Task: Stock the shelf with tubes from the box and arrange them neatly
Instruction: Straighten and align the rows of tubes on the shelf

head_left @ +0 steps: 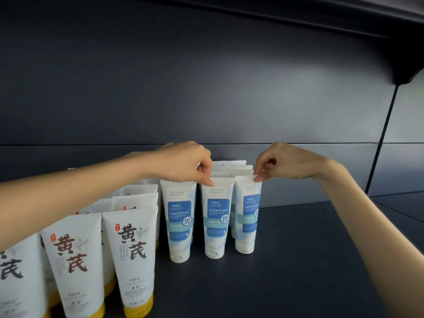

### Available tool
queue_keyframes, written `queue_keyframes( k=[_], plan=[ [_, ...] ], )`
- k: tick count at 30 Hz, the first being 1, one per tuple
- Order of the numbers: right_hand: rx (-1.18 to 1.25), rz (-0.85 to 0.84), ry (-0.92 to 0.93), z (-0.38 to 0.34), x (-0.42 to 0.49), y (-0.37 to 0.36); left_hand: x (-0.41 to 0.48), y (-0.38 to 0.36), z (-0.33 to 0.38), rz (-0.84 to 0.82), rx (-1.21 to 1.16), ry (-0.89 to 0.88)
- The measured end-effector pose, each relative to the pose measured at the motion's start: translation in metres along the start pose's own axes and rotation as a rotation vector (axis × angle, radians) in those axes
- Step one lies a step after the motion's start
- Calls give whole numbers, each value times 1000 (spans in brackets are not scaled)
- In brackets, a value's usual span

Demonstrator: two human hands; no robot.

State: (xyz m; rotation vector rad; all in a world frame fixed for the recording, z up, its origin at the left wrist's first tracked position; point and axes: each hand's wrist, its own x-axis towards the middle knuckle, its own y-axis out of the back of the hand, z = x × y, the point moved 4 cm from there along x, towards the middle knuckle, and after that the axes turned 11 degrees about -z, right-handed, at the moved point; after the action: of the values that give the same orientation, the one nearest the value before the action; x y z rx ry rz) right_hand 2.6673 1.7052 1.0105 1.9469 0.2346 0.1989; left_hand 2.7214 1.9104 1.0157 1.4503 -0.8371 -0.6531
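Dark shelf [309,260], dark back panel [206,88]. At left, yellow-capped tubes [135,260] in rows; beside them, blue-label tubes [180,221], three rows. Grips: left hand [183,164] pinches top of middle front tube [216,221]; right hand [286,164] pinches top of right front tube [246,216]. No box in view. Judgement: stocking well along, front row being straightened.

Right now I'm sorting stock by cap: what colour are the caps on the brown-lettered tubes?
Yellow caps, clearest in the head view.
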Motion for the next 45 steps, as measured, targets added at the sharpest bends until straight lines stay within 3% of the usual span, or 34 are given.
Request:
queue_keyframes(
  k=[14, 20, 28, 41, 45],
  plan=[
    [78, -80, 29, 2, -2, -3, -8, 0, -7, -50, 2, 29],
    [158, 150, 115, -12, 3, 0, -25, 6, -17, -52, -40, 48],
    [137, 197, 252, -51, 9, -13, -49, 20, -25, -27, -78, 78],
    [120, 9, 525, -160, 7, -62, -203, 34, -75, 102, -434, 130],
    [89, -45, 531, -176, 7, -79, -235, 23, -84, 178, -522, 131]
  ],
)
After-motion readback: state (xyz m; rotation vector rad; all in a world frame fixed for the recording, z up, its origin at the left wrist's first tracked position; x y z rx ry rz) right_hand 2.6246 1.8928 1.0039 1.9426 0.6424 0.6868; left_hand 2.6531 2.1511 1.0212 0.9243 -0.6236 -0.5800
